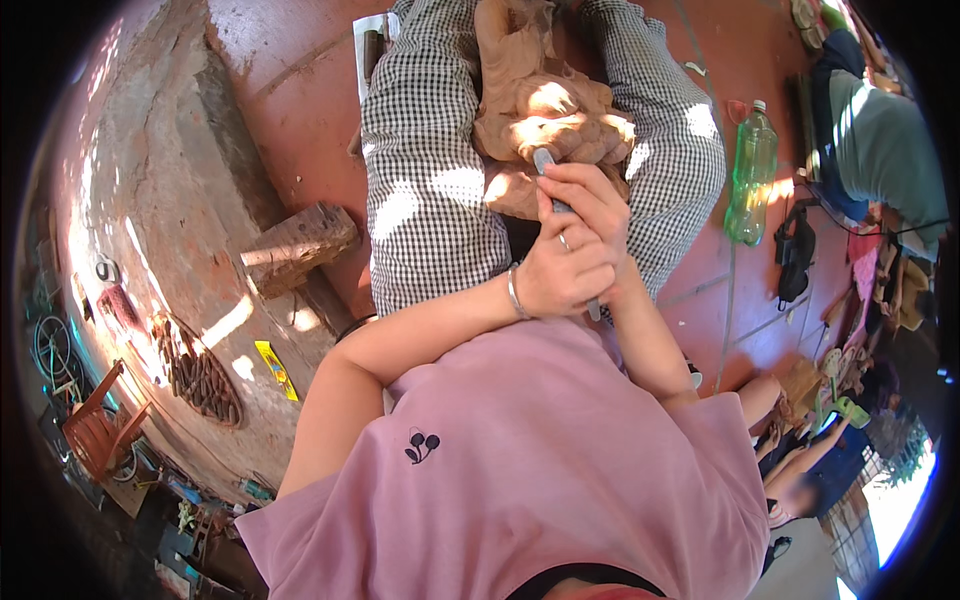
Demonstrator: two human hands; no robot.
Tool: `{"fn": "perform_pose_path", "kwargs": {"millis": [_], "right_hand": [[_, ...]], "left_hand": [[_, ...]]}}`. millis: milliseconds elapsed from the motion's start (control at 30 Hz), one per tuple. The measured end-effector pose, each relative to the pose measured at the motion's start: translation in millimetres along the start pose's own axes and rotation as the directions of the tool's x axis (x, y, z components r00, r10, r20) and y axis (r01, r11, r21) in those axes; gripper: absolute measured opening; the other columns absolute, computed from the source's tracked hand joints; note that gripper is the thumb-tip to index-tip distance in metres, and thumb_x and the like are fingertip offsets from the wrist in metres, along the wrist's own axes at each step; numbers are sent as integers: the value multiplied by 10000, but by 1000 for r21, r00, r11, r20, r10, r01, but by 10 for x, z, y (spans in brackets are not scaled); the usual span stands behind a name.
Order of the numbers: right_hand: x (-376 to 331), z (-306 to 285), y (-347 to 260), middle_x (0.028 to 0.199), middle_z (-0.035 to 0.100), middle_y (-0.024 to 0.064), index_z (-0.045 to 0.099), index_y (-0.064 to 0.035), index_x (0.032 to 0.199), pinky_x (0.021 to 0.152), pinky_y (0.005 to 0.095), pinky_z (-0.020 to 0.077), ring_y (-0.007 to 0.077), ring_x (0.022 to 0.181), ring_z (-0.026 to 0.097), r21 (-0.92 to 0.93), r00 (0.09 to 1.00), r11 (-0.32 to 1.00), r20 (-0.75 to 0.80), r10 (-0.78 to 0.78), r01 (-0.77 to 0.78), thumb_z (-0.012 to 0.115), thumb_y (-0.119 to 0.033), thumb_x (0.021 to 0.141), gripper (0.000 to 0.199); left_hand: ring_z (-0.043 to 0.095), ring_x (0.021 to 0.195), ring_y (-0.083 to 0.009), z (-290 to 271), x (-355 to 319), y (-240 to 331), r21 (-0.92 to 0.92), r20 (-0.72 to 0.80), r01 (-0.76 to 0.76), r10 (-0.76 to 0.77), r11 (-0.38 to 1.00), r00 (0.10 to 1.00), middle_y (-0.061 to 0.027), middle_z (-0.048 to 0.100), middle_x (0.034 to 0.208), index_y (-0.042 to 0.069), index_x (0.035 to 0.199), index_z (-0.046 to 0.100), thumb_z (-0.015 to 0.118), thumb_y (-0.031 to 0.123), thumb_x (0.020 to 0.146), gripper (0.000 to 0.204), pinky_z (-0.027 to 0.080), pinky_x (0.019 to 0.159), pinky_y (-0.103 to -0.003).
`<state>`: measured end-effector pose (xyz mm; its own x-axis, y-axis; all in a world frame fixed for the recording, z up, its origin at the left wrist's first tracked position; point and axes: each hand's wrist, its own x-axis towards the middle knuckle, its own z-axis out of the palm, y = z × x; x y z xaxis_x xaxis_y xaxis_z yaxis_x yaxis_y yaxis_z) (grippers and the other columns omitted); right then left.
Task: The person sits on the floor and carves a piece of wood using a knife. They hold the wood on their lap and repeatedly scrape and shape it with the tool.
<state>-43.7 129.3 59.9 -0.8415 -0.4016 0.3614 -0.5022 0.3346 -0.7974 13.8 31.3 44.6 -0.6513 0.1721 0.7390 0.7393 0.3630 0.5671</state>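
A reddish-brown wood carving (560, 105) with rounded, lumpy relief is held between my knees, in checked trousers. Both hands are closed around one slim grey metal carving tool (543, 159), probably a gouge. Its upper end rests at or just above the carving's near part; I cannot tell whether it touches. My right hand (592, 203) grips the shaft nearer the carving. Below it, overlapping the right hand, my left hand (565, 265), with a ring and a bracelet, wraps the lower part. The tool's other end pokes out beneath the hands. Fingers hide its middle.
At left lies a big wooden slab (165, 200) bearing a wood block (300, 248), a group of carving tools (195, 372) and a yellow packet (276, 370). On the tiles at right are a green bottle (752, 175) and a black item (795, 255). Other people sit farther right.
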Motion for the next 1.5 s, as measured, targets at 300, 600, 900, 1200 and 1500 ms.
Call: {"fn": "perform_pose_path", "kwargs": {"millis": [300,600,900,1200,1500], "right_hand": [[-66,38,-19,1058,681,165,718,41,982,783,377,563,321,925,679,-9,999,999,27,-32,32,659,-161,773,298],[118,45,-102,1056,681,156,709,46,1015,740,315,562,280,901,691,4,994,1000,104,24,-24,726,-27,755,271],[184,44,-140,1088,680,179,712,43,1038,775,349,567,311,943,691,-93,992,996,123,15,-4,666,-121,787,303],[209,4,-188,1047,668,168,696,43,1017,755,368,557,317,899,670,-118,984,992,179,-16,38,650,-137,781,301],[304,28,-181,972,650,124,682,7,957,747,360,551,291,872,650,-156,978,986,207,-27,60,689,-103,760,225]], "left_hand": [[550,769,-244,-97,-59,37,31,22,5,-5,1000,1000,-21,654,895,105,714,585,710,332,842,289,380,926,-541],[523,725,-251,-165,-15,-25,-31,-46,66,-68,997,997,-30,640,852,106,703,582,742,255,738,221,412,841,-441],[505,806,-270,-111,-84,-73,-110,-78,107,-115,988,990,-20,644,868,95,701,586,696,289,854,271,328,1052,-635],[509,808,-247,-164,-62,-30,-106,-106,97,-108,990,988,-6,645,883,101,721,581,690,239,849,218,396,916,-452],[514,861,-238,-202,-29,-31,-101,-124,129,-142,986,982,-7,649,920,105,735,580,695,255,864,230,412,865,-431]]}}
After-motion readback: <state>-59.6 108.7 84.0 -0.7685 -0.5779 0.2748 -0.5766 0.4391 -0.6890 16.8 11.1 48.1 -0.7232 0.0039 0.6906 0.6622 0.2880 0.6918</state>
